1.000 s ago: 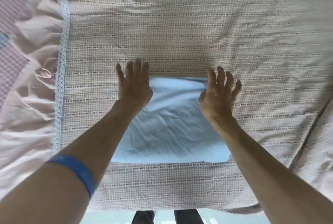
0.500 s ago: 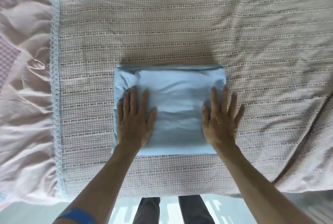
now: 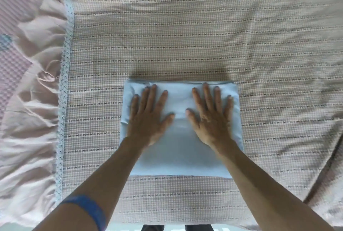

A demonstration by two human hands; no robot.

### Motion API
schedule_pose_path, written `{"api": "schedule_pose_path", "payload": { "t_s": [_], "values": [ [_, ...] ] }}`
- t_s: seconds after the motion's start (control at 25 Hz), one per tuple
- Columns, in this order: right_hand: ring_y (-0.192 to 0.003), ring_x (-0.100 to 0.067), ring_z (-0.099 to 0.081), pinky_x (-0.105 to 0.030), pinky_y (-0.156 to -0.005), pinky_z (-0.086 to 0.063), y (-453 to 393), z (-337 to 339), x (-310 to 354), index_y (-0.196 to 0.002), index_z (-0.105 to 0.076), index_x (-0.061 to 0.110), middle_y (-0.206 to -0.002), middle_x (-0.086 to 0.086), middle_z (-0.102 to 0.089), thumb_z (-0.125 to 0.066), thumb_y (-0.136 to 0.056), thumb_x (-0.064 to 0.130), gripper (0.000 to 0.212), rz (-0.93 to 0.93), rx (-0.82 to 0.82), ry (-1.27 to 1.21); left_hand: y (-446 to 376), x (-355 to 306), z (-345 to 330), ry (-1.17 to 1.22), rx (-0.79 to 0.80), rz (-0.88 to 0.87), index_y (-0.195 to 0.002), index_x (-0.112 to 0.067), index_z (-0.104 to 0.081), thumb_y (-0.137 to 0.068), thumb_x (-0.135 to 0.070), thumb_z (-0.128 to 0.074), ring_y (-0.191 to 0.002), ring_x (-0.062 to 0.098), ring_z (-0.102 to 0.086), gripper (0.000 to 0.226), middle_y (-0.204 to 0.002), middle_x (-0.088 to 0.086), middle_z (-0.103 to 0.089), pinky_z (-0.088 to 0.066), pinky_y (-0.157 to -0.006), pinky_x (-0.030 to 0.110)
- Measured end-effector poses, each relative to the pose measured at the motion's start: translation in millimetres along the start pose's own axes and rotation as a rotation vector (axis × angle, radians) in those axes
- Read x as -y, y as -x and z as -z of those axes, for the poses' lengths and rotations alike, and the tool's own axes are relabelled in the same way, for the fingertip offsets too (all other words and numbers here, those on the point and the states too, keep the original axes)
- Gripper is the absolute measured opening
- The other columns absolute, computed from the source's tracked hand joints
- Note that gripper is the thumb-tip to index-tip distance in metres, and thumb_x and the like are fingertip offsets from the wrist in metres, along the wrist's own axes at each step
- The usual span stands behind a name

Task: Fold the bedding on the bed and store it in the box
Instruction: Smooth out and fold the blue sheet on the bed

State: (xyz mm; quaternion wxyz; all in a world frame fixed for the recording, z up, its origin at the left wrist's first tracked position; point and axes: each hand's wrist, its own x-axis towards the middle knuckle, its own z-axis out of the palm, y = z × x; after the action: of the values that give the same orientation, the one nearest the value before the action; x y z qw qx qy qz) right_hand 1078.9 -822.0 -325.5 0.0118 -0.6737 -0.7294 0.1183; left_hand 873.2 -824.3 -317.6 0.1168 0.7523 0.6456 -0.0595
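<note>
A light blue folded sheet (image 3: 181, 152) lies as a thick rectangle on the checked beige bedspread (image 3: 185, 35), near the bed's front edge. My left hand (image 3: 148, 115) lies flat on the left half of the sheet, fingers straight and spread. On the right half my right hand (image 3: 211, 115) presses down the same way. Both palms cover the far part of the fold. No box is in view.
A pink ruffled border (image 3: 31, 86) with a pale blue lace trim (image 3: 64, 86) runs down the left side of the bed. The bedspread creases and drops away at the right edge (image 3: 323, 165). The floor and my legs (image 3: 176, 228) show below the bed's front edge.
Both hands moved from the sheet's far corners back to the middle, then slid forward and closer together while pressing flat. The sheet's far half now lies folded toward me.
</note>
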Motion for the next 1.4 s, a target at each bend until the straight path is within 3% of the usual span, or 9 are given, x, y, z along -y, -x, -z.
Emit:
{"api": "schedule_pose_path", "payload": {
  "t_s": [0.12,0.28,0.4,0.52,0.64,0.8,1.0,1.12,1.4],
  "values": [
    [-0.151,-0.035,0.0,-0.069,-0.115,-0.001,-33,-15,-37,-0.157,-0.009,0.037,-0.166,-0.004,-0.002,-0.019,-0.093,0.073,0.074,-0.275,0.059,-0.03,-26,13,-15,0.067,0.038,0.271,-0.152,-0.04,0.012,-0.092,-0.074,-0.017,-0.148,0.026,0.02,0.075,-0.162,0.0,0.021,0.012,-0.112,0.062],
    [-0.148,-0.034,-0.017,-0.07,-0.113,-0.007,14,11,-39,-0.156,-0.007,0.041,-0.161,-0.013,-0.017,-0.02,-0.093,0.072,0.071,-0.403,0.117,-0.128,32,17,5,0.301,-0.042,0.549,-0.152,-0.047,-0.004,-0.088,-0.076,-0.029,-0.143,0.037,-0.022,0.075,-0.158,0.013,-0.017,-0.017,-0.112,0.064],
    [-0.131,-0.036,-0.04,-0.069,-0.111,-0.011,63,33,-45,-0.155,-0.016,0.042,-0.134,-0.015,-0.05,-0.043,-0.094,0.061,0.069,-0.375,0.219,-0.112,88,23,19,0.201,0.098,0.417,-0.153,-0.047,-0.011,-0.088,-0.068,-0.033,-0.115,0.039,-0.052,0.072,-0.126,0.014,-0.049,-0.025,-0.108,0.064],
    [-0.124,-0.033,-0.046,-0.067,-0.115,-0.008,62,48,-47,-0.152,-0.027,0.044,-0.118,-0.011,-0.058,-0.058,-0.094,0.038,0.066,-0.343,0.305,-0.215,80,23,40,0.374,0.284,0.427,-0.151,-0.049,0.003,-0.094,-0.036,-0.049,-0.119,0.034,-0.049,0.078,-0.121,0.007,-0.043,-0.004,-0.113,0.067],
    [-0.115,-0.031,-0.053,-0.071,-0.113,-0.006,68,58,-39,-0.147,-0.043,0.032,-0.106,-0.01,-0.058,-0.061,-0.092,0.016,0.061,-0.257,0.128,-0.191,79,13,55,0.244,0.218,0.384,-0.154,-0.036,0.006,-0.088,-0.01,-0.049,-0.121,0.028,-0.047,0.09,-0.119,0.005,-0.043,0.002,-0.113,0.069],
    [-0.11,-0.033,-0.057,-0.074,-0.109,-0.01,88,105,-14,-0.143,-0.049,0.026,-0.105,-0.009,-0.057,-0.067,-0.087,0.007,0.061,-0.157,-0.023,-0.226,121,15,105,0.21,0.103,0.383,-0.156,-0.032,0.003,-0.085,-0.008,-0.051,-0.116,0.024,-0.051,0.092,-0.115,0.003,-0.045,0.003,-0.112,0.07],
    [-0.114,-0.031,-0.056,-0.071,-0.112,-0.009,101,210,85,-0.143,-0.049,0.025,-0.108,-0.008,-0.058,-0.066,-0.089,0.004,0.06,0.036,-0.032,-0.329,229,70,209,0.35,-0.135,0.525,-0.156,-0.028,-0.017,-0.081,-0.002,-0.057,-0.113,0.032,-0.056,0.088,-0.109,0.008,-0.055,-0.006,-0.108,0.074],
    [-0.117,-0.034,-0.055,-0.071,-0.11,-0.014,113,253,167,-0.143,-0.05,0.024,-0.114,-0.012,-0.059,-0.065,-0.088,0.0,0.062,0.129,-0.046,-0.375,296,121,258,0.433,-0.205,0.61,-0.154,-0.029,-0.023,-0.084,-0.006,-0.06,-0.108,0.032,-0.056,0.082,-0.098,0.0,-0.048,-0.011,-0.106,0.077],
    [-0.12,-0.034,-0.053,-0.068,-0.111,-0.016,166,263,444,-0.141,-0.052,0.025,-0.119,-0.013,-0.058,-0.062,-0.089,-0.002,0.06,0.456,-0.047,-0.46,502,299,294,0.472,-0.438,0.875,-0.152,-0.034,-0.026,-0.081,-0.019,-0.049,-0.084,0.026,-0.056,0.076,-0.09,-0.006,-0.044,-0.029,-0.1,0.071]
  ]
}}
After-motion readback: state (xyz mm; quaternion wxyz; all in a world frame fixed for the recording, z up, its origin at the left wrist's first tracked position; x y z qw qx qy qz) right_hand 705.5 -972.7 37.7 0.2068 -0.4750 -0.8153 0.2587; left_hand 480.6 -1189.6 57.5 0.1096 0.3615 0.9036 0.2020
